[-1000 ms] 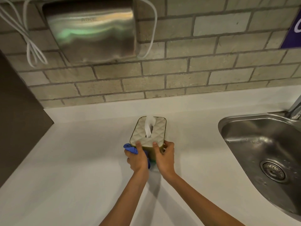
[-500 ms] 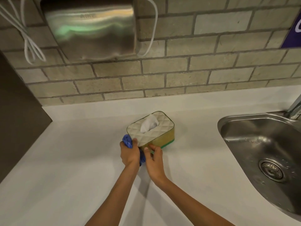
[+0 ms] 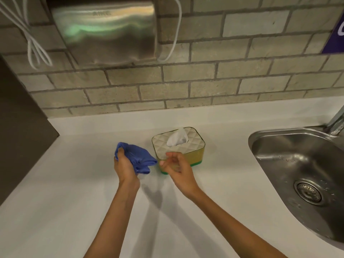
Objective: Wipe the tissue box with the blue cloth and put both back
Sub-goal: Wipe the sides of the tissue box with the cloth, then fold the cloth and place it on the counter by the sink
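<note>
The tissue box (image 3: 186,146) has a quilted cream lid, yellow sides and a green base. It stands on the white counter (image 3: 74,211) with a white tissue poking out of its top. My left hand (image 3: 125,168) is shut on the crumpled blue cloth (image 3: 137,157), held just left of the box and apart from it. My right hand (image 3: 176,166) hovers at the box's near left corner, blurred, fingers loosely curled and holding nothing.
A steel sink (image 3: 301,174) with a drain lies to the right, its tap (image 3: 337,121) at the edge. A metal hand dryer (image 3: 106,32) and white cables (image 3: 31,43) hang on the brick wall. A dark panel (image 3: 20,127) bounds the left.
The box has been turned so its long side faces me and set down. Both hands have come off it; my left hand has pulled the cloth away to the left.
</note>
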